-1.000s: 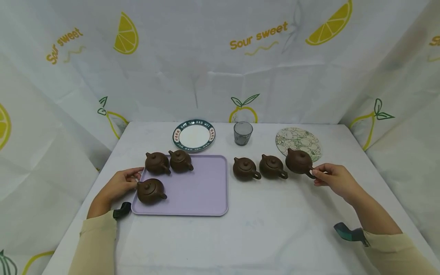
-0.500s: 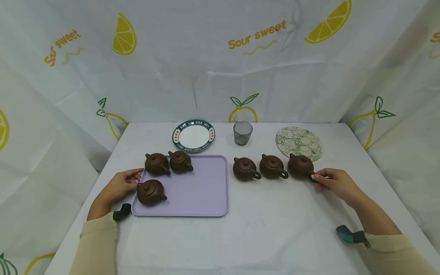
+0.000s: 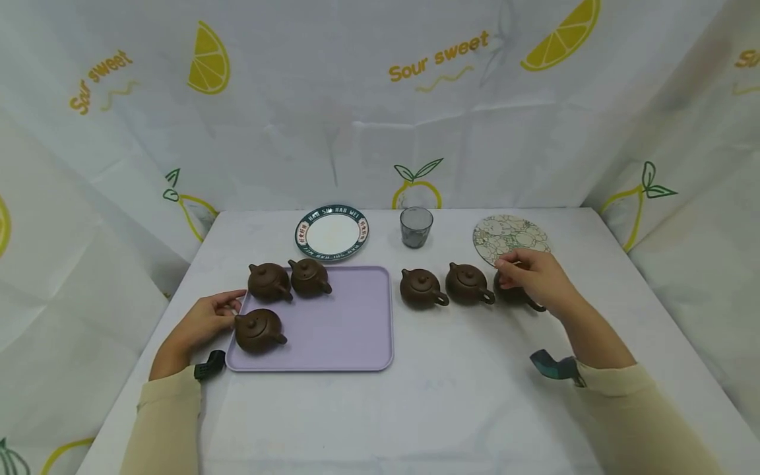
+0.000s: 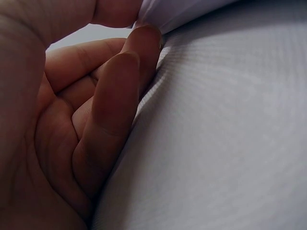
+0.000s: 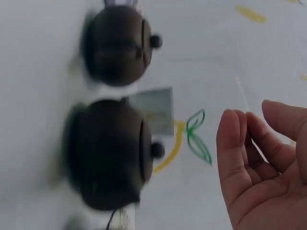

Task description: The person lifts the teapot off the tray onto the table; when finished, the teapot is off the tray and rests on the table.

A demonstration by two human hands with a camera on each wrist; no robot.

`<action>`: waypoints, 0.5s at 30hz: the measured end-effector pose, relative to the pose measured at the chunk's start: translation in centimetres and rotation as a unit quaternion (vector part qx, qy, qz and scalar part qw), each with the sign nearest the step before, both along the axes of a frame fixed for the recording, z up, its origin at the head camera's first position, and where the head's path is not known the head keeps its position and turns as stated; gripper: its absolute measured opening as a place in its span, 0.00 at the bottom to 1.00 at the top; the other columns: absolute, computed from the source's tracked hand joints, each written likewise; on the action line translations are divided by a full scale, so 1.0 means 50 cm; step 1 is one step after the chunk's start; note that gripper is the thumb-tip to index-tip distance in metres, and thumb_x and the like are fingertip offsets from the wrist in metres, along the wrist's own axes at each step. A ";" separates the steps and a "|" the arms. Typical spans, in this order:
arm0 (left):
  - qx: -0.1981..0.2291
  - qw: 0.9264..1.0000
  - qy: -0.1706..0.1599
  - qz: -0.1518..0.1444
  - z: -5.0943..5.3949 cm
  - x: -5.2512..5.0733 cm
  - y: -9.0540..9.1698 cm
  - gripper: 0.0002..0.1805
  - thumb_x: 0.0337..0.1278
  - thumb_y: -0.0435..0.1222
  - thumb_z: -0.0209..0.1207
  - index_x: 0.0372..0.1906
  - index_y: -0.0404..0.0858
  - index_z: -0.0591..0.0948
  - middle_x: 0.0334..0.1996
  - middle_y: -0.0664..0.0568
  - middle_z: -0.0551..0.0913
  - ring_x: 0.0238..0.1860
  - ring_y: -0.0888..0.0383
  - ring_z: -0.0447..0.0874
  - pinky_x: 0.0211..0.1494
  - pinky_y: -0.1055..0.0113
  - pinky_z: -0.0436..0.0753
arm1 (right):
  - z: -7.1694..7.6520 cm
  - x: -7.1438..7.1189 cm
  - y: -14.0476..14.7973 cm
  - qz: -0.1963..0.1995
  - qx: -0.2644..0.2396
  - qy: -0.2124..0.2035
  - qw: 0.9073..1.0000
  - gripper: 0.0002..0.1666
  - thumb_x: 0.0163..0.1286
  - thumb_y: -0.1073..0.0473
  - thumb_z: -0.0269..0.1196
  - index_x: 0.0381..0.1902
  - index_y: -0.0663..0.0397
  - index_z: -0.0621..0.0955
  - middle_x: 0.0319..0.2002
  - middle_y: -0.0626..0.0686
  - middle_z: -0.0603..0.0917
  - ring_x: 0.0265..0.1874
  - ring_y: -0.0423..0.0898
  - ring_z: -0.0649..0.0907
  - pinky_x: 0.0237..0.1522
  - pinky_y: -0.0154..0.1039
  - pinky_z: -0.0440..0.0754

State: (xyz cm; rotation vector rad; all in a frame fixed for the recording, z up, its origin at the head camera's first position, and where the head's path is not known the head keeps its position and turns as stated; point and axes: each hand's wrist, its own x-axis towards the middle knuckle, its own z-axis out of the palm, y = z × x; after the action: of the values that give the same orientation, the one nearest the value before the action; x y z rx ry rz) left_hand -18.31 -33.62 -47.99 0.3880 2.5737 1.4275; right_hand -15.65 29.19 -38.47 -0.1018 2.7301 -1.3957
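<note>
My left hand holds the left edge of a lavender tray; in the left wrist view its thumb and fingertips meet the tray edge. On the tray sit three small brown teapots. Right of it, three similar teapots stand in a row. My right hand hovers over the rightmost one and partly hides it. Its fingers are loosely bent with nothing between them; two blurred teapots appear beside it.
Behind the tray lies a plate with a green rim. A grey glass stands at the back middle. A round patterned mat lies behind the rightmost teapot. A printed white curtain closes off the back and sides.
My right hand lowered the rightmost teapot onto the table, let go of its handle, and moved left above it. The left hand has stayed at the tray edge.
</note>
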 end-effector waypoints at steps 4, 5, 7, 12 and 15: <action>-0.001 1.000 -0.001 -0.001 0.004 -0.002 0.001 0.34 0.42 0.17 0.53 0.63 0.24 0.71 0.39 0.40 0.77 0.27 0.66 0.74 0.31 0.74 0.73 | 0.008 -0.030 -0.124 0.070 -0.047 0.001 0.996 0.19 0.72 0.52 0.59 0.49 0.63 0.80 0.42 0.65 0.82 0.34 0.50 0.85 0.42 0.48 0.82; -0.004 1.000 -0.001 0.000 0.006 -0.002 0.001 0.34 0.41 0.17 0.54 0.63 0.24 0.71 0.39 0.40 0.77 0.27 0.66 0.74 0.31 0.74 0.73 | 0.006 -0.036 -0.156 0.087 -0.056 -0.004 0.995 0.19 0.72 0.52 0.60 0.49 0.62 0.80 0.43 0.64 0.82 0.35 0.50 0.85 0.43 0.49 0.82; -0.008 1.000 -0.002 0.000 0.005 0.000 0.002 0.34 0.41 0.17 0.53 0.62 0.23 0.71 0.39 0.40 0.77 0.28 0.66 0.74 0.31 0.74 0.73 | -0.002 -0.046 -0.220 0.116 -0.072 -0.025 0.990 0.17 0.71 0.52 0.60 0.49 0.60 0.81 0.44 0.63 0.82 0.34 0.50 0.84 0.43 0.51 0.81; -0.007 1.000 -0.004 0.002 0.001 0.000 0.001 0.34 0.40 0.17 0.53 0.63 0.23 0.70 0.39 0.40 0.77 0.28 0.66 0.74 0.31 0.73 0.74 | -0.045 -0.070 -0.366 0.172 -0.106 -0.073 0.977 0.12 0.70 0.56 0.61 0.46 0.59 0.81 0.43 0.58 0.81 0.34 0.49 0.84 0.40 0.46 0.83; -0.008 1.000 -0.003 0.001 0.000 -0.004 -0.001 0.34 0.41 0.16 0.52 0.63 0.23 0.70 0.40 0.39 0.77 0.28 0.66 0.74 0.31 0.74 0.73 | -0.071 -0.084 -0.441 0.198 -0.139 -0.080 0.967 0.12 0.69 0.58 0.63 0.45 0.60 0.81 0.41 0.55 0.81 0.33 0.49 0.85 0.37 0.42 0.83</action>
State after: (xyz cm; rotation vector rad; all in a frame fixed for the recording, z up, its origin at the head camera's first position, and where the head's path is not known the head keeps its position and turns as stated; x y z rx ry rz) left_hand -18.53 -33.66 -47.97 0.3785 2.5803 1.4063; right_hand -19.87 7.13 -42.03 -0.4971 2.2103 -1.5672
